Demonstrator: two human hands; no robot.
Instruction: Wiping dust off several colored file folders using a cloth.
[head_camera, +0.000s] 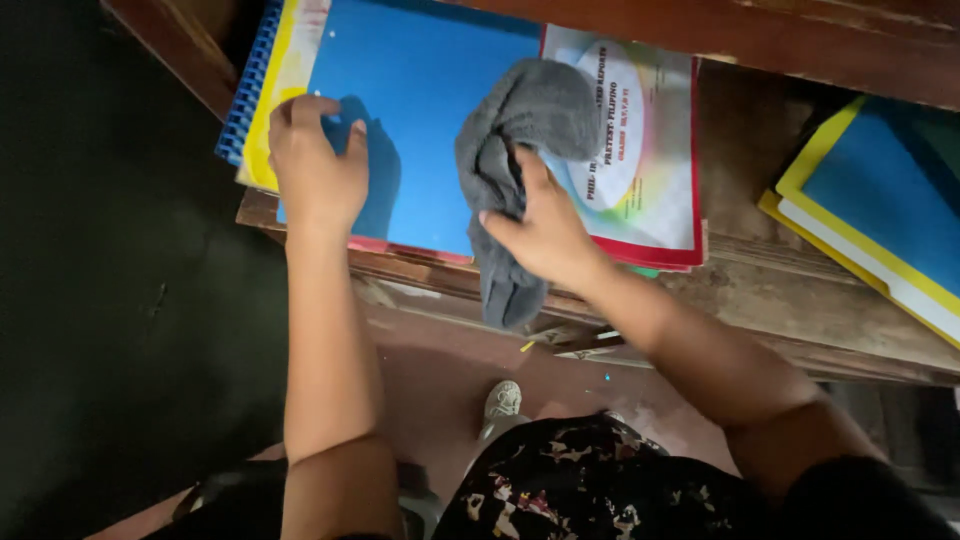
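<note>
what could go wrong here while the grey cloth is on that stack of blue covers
1. The blue-covered booklet juts past the wooden shelf edge; only the left hand pins it, so a hard push by the right hand with the grey cloth may slide the stack off.
2. The cloth's tail hangs below the edge and might snag.
3. Rubbing could crease the white printed cover.

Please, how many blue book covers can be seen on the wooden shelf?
2. One blue cover lies under the left hand and the grey cloth; another blue cover lies at the right edge. Others may be hidden underneath.
</note>
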